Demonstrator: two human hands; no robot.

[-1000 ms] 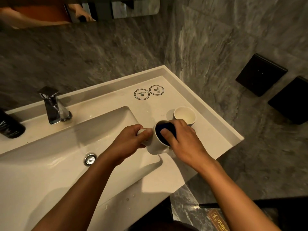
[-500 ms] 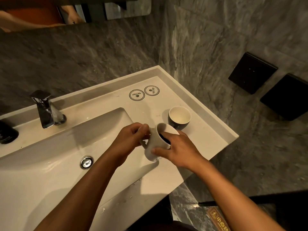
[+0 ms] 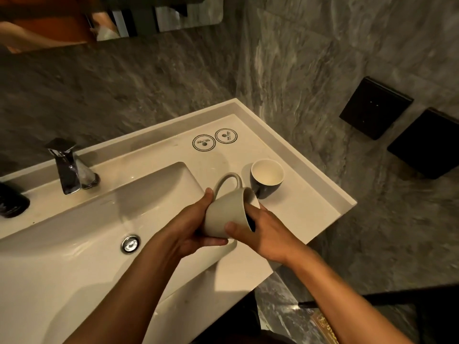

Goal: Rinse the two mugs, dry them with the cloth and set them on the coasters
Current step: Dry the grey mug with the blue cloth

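While both hands grip it, left hand [image 3: 188, 227] at the base, right hand [image 3: 268, 232] at the mouth, a pale mug [image 3: 226, 214] lies tipped sideways above the counter's [image 3: 305, 207] front edge, bare countertop alongside.

One mug [image 3: 228, 214] lies tilted between both hands; the other mug [image 3: 266, 178] stands behind it, the coasters [image 3: 215, 139] farther back.
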